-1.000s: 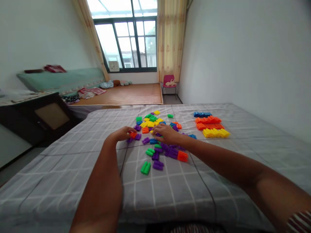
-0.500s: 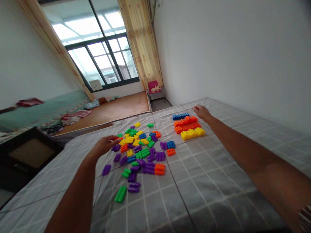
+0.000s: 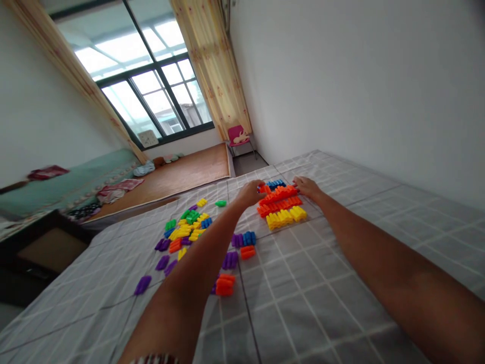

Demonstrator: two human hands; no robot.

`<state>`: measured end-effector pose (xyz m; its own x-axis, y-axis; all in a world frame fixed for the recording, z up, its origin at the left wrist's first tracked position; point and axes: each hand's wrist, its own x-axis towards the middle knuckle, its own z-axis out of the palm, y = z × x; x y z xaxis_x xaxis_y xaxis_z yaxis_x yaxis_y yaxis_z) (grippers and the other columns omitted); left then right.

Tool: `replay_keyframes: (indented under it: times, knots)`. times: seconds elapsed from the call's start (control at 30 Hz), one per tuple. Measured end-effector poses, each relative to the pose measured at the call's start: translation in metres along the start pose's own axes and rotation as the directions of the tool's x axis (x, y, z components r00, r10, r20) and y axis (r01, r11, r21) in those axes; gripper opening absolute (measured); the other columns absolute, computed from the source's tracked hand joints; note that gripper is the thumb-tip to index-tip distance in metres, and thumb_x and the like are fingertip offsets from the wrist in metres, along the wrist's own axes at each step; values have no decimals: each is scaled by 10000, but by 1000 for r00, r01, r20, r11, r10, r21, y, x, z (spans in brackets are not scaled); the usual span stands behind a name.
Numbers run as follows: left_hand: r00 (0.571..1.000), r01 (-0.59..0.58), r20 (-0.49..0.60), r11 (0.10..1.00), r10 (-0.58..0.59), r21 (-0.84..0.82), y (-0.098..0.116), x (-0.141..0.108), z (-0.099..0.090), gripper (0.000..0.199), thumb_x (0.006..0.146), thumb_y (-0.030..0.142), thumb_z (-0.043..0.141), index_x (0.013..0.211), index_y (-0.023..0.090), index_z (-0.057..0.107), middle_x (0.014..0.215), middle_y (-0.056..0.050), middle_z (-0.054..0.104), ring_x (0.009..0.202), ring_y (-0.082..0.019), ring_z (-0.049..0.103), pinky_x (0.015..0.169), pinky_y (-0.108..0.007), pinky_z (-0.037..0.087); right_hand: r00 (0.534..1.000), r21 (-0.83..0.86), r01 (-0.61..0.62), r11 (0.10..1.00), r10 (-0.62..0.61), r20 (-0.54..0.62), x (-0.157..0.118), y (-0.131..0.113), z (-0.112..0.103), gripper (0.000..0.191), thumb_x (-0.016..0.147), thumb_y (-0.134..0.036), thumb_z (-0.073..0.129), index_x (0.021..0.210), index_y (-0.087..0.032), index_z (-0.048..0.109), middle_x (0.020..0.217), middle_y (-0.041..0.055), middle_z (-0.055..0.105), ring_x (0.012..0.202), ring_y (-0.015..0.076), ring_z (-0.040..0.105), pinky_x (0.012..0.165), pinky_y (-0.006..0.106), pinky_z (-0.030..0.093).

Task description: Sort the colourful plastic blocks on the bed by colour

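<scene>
My left hand is closed on an orange plastic building block at the left end of the sorted rows. My right hand rests at the other end, its fingers stretched out and touching or very near the upper orange row. Behind that row lies a blue row. A second orange row and a yellow row lie nearer to me. Loose mixed blocks in purple, green, yellow, blue and orange are spread to the left. My left forearm hides part of them.
A grey checked sheet covers the bed under the blocks. A dark cabinet stands at the left. Beyond the bed are a wooden platform, a pink chair and a window. A white wall runs along the right.
My left hand has moved right, from the loose pile to the rows, with an orange block in it. My right hand has come slightly closer to the rows' right end. The view has shifted slightly.
</scene>
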<state>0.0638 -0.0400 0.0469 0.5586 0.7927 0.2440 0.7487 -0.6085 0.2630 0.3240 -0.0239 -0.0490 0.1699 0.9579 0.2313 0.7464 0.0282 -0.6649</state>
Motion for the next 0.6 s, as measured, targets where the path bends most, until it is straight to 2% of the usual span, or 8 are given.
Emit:
replay_keyframes:
  times: [0.1, 0.33, 0.47, 0.6]
  knots:
    - [999, 8, 50, 1000, -9, 28, 5, 15, 14, 408, 740, 297, 637, 1125, 162, 658, 1031, -64, 711, 909, -209, 658, 822, -306, 515, 1000, -1, -26, 1000, 26, -8, -2, 0, 0, 449, 985, -395, 282, 1041, -168, 665, 954, 94, 723, 830, 172, 656, 728, 247, 453]
    - [992, 13, 123, 995, -25, 101, 3, 24, 32, 417, 732, 317, 624, 1120, 175, 676, 1019, -47, 713, 908, -208, 649, 805, -288, 506, 1000, -63, -6, 998, 7, 25, -5, -8, -2, 469, 989, -373, 260, 1018, -164, 678, 1030, 90, 713, 922, 176, 640, 722, 237, 418]
    - [991, 38, 122, 993, -51, 108, 3, 27, 40, 433, 746, 342, 620, 1147, 185, 665, 1065, -53, 704, 948, -212, 642, 834, -295, 502, 1000, -131, 8, 991, -5, 29, -7, -13, -3, 461, 986, -370, 270, 998, -172, 687, 1052, 92, 710, 953, 179, 629, 721, 234, 396]
    - [994, 45, 93, 993, -55, 108, 3, 25, 45, 423, 772, 360, 610, 1157, 192, 658, 1080, -62, 696, 982, -227, 636, 870, -318, 499, 999, -166, 34, 986, -29, 32, -10, -15, -4, 448, 976, -374, 292, 963, -173, 693, 1012, 92, 715, 904, 169, 626, 675, 230, 375]
